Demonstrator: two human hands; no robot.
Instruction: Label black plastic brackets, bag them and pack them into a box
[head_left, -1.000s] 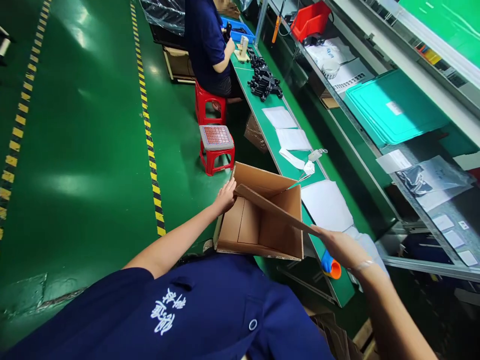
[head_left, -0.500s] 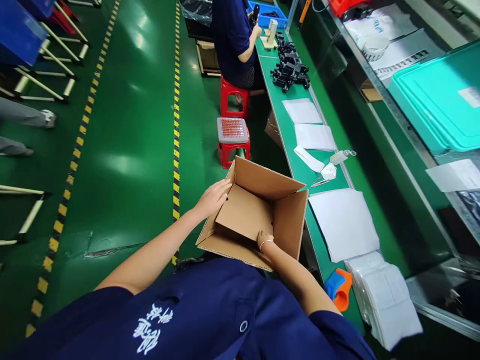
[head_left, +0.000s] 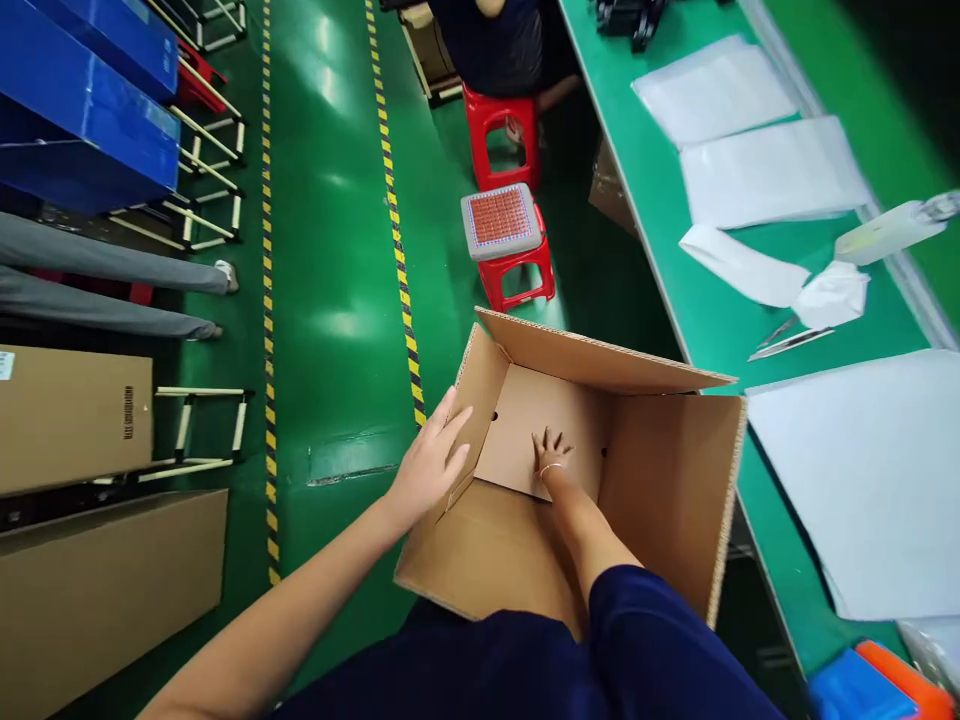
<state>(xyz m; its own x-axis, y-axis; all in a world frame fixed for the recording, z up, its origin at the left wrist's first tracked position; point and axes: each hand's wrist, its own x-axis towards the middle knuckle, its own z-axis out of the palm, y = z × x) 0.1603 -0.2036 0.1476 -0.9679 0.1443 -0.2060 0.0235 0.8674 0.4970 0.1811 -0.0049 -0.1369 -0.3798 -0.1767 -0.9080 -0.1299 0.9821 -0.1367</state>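
Observation:
An open brown cardboard box (head_left: 660, 500) sits in front of me, beside the green bench. My left hand (head_left: 429, 462) lies flat, fingers stretched, against the outside of the box's left wall. My right hand (head_left: 551, 458) reaches deep inside the box, fingers spread, pressing on a flat cardboard sheet (head_left: 551, 425) lying at the bottom. Neither hand grips anything.
The green bench (head_left: 679, 290) on the right carries white sheets (head_left: 870, 470), a small bottle (head_left: 885, 232) and tweezers (head_left: 787, 343). Two red stools (head_left: 510, 245) stand ahead, a seated person behind them. Brown cartons (head_left: 75, 415) and blue bins (head_left: 82, 110) line the left; someone's legs (head_left: 112, 290) stretch there.
My right hand has pushed the cardboard sheet from a tilted position down flat to the box bottom. My head has dipped, so the view looks more steeply into the box.

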